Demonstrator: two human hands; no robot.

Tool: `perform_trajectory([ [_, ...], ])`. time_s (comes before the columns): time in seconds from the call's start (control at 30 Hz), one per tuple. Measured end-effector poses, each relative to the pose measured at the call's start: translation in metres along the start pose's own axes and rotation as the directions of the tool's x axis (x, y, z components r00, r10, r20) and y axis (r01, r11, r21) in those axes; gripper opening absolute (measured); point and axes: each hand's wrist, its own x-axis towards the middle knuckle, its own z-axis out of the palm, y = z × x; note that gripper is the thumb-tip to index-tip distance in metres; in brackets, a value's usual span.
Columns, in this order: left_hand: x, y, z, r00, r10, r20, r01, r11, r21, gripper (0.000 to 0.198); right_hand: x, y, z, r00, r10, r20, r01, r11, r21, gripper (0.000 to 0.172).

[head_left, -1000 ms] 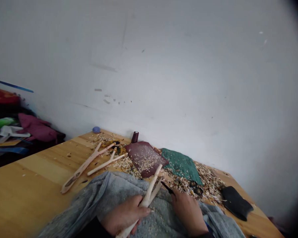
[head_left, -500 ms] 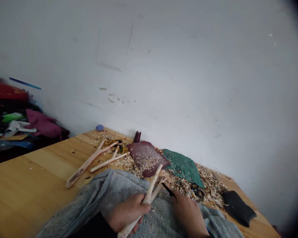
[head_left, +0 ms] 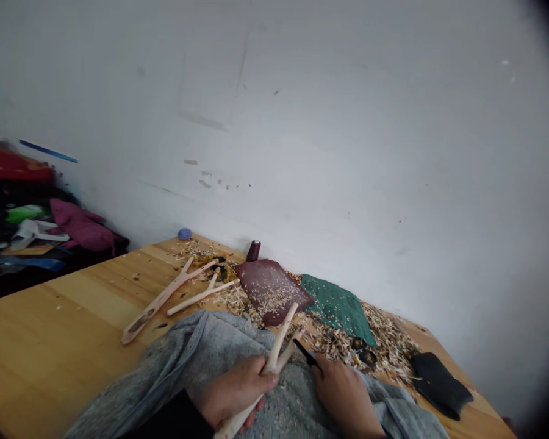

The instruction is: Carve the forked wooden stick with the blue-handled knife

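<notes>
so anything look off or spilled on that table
Wood shavings are strewn along the far side of the wooden table, over the maroon pad and around the green cloth. It looks messy, not damaged, and fits the knife in the right hand working the forked stick in the left hand.

The person is wearing a black sleeve [head_left: 165,417] down to the wrist of the left hand [head_left: 233,390], and a heavy grey marled cloth [head_left: 238,347] is lying across the lap; the right hand [head_left: 343,402] is showing bare.
</notes>
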Motion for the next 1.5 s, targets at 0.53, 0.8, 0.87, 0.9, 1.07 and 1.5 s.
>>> perform_trajectory([
  [0.53, 0.006, 0.006, 0.005, 0.996, 0.073, -0.053, -0.033, 0.842, 0.538, 0.015, -0.002, -0.009, -0.001, 0.999, 0.020, -0.037, -0.020, 1.000, -0.011, 0.034],
  [0.8, 0.004, 0.011, 0.007, 0.992, 0.064, -0.106, -0.006, 0.879, 0.476, 0.015, -0.009, -0.025, 0.003, 0.988, -0.148, -0.049, 0.150, 0.988, 0.045, 0.028],
  [0.87, 0.002, 0.012, 0.007, 0.998, 0.003, -0.060, 0.021, 0.921, 0.390, 0.023, -0.005, -0.015, 0.001, 0.996, -0.057, -0.068, 0.059, 0.998, 0.032, 0.030],
  [0.9, 0.002, 0.012, 0.007, 0.999, -0.018, -0.034, 0.029, 0.934, 0.355, 0.027, -0.003, -0.009, -0.001, 0.997, 0.000, -0.079, 0.002, 1.000, 0.025, 0.032],
  [1.07, 0.003, 0.008, 0.006, 1.000, -0.010, -0.022, 0.018, 0.920, 0.392, 0.030, 0.000, -0.004, 0.001, 0.993, 0.042, -0.107, -0.041, 0.999, 0.016, 0.032],
  [1.5, 0.001, 0.008, 0.007, 0.997, 0.040, -0.062, -0.001, 0.850, 0.527, 0.018, -0.001, -0.007, -0.001, 0.993, 0.093, -0.071, -0.090, 0.995, 0.051, 0.036],
])
